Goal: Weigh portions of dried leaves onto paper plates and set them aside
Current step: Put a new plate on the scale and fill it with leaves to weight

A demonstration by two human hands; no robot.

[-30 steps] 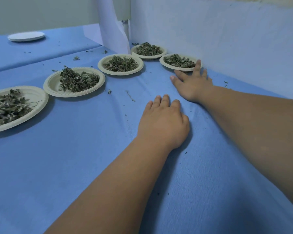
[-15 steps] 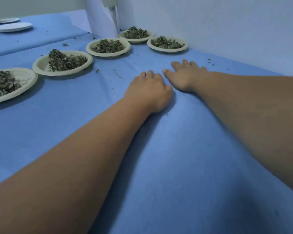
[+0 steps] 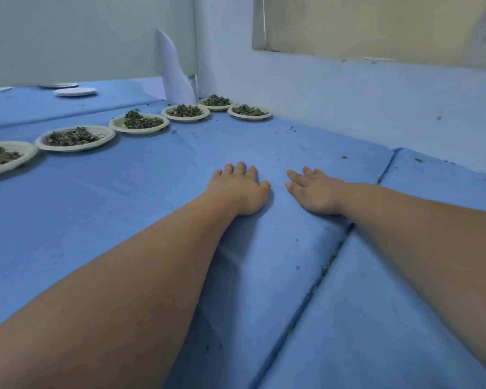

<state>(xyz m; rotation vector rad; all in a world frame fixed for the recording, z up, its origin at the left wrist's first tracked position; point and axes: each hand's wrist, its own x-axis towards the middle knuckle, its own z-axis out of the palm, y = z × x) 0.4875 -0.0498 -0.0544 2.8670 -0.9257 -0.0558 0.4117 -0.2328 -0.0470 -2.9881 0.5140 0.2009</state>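
Observation:
Several cream paper plates heaped with dried green leaves curve across the blue cloth from the left edge to the far corner: one plate [image 3: 26, 153] cut off at the left, another [image 3: 107, 137], a third [image 3: 115, 125], a fourth [image 3: 205, 115], and two by the wall, one [image 3: 230, 105] behind the other [image 3: 267, 115]. My left hand [image 3: 237, 189] lies flat on the cloth, fingers straight, holding nothing. My right hand [image 3: 314, 190] rests palm down beside it, a small gap between them. Both hands are well short of the plates.
A blue cloth [image 3: 124, 209] covers the table, with a seam [image 3: 323, 270] holding leaf crumbs under my right forearm. Empty white plates [image 3: 75, 92] lie far left. A curled white sheet [image 3: 174, 77] stands in the corner. The wall [image 3: 348, 102] runs close on the right.
Both hands have slid back toward me across the cloth, away from the plates. The right hand left the plate near the wall and now lies beside the left. The view has tilted up.

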